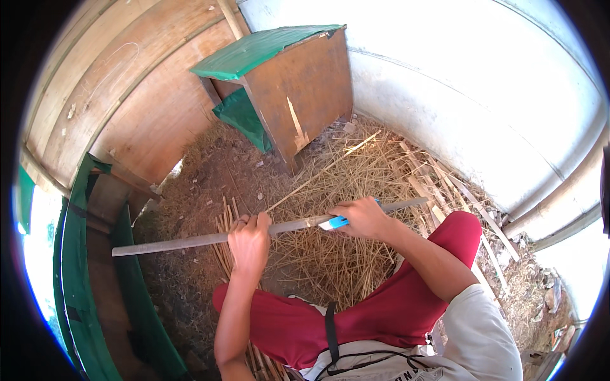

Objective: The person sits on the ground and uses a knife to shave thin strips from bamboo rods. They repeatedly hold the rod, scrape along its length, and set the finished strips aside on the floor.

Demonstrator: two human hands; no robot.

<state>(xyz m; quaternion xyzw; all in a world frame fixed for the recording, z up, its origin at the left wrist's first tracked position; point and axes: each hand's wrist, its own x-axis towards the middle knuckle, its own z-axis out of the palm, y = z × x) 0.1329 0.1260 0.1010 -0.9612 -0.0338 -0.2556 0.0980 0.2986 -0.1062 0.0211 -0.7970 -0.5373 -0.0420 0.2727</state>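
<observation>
Hands apart, left hand (249,242) gripping long grey wooden slat (190,240) mid-length, right hand (363,218) clamped on blue-handled tool (335,223) against it, slat level above straw-strewn floor (318,254), red trousers (394,305) beneath

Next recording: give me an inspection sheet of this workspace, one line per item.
Surface: bare earth floor strewn with dry straw.
Job's things: long grey strip held level across the lap; blue-handled tool set against it, blade not visible.
Clutter: split bamboo slats right of the straw; thin sticks under the strip.
Hands: left hand gripping the strip; right hand closed on the tool.
Cables: black strap and cord at the person's waist.
Surroundings: small wooden hutch with green cover, plywood wall, pale corrugated sheet wall, green-lined wooden frame at left.
</observation>
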